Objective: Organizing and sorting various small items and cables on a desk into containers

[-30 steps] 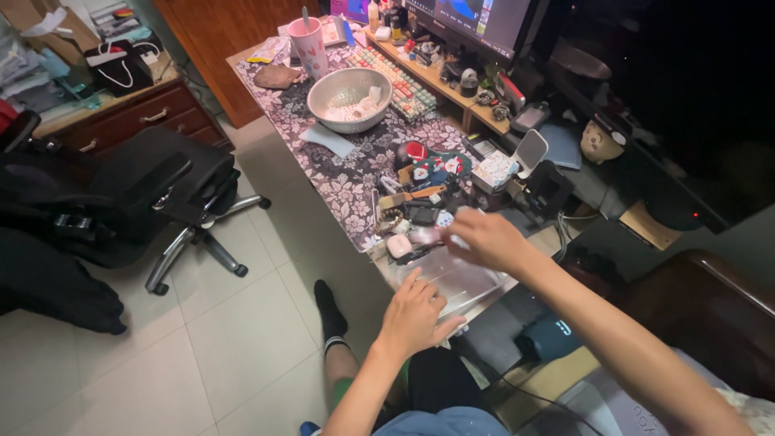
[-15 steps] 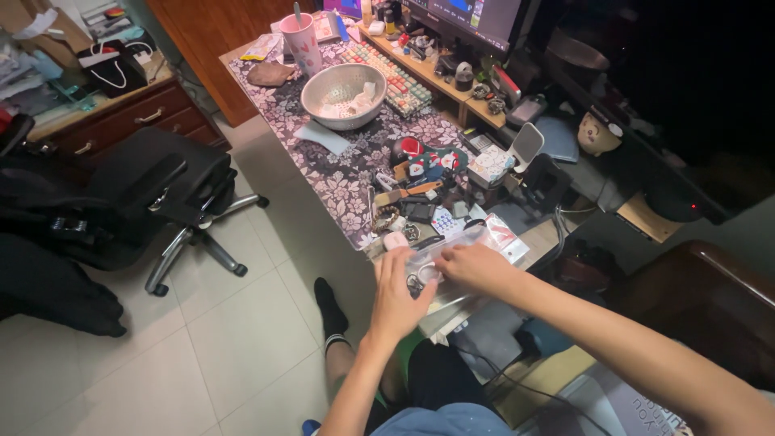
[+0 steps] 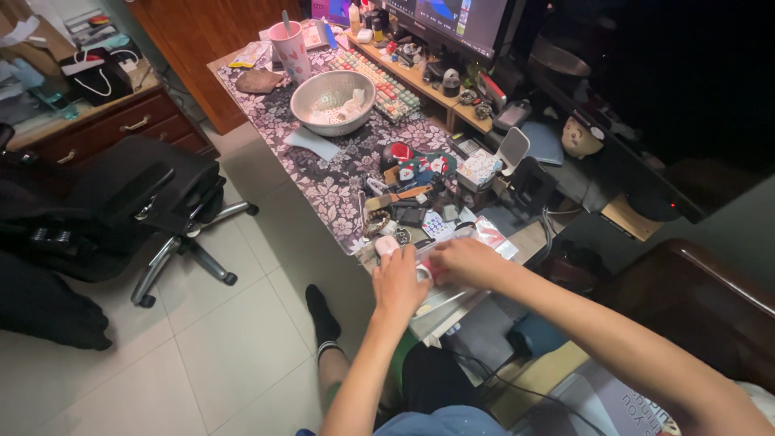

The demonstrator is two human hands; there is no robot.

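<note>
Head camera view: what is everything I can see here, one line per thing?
clear plastic bag: one, transparent, near desk edge, under both hands
metal colander: one, silver, far on the flowered desk
pink cup: one, pink, beyond the colander
keyboard: one, pastel keys, right of the colander
monitor: one, lit, top of view
office chair: one, black, left on the tiled floor
wooden drawers: one unit, brown, upper left
small clutter: many pieces, mixed colours, mid-desk
left hand: on the bag
right hand: on the bag

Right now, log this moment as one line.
left hand: on clear plastic bag | right hand: on bag top | place: desk edge | nearby: metal bowl, pink cup
</note>
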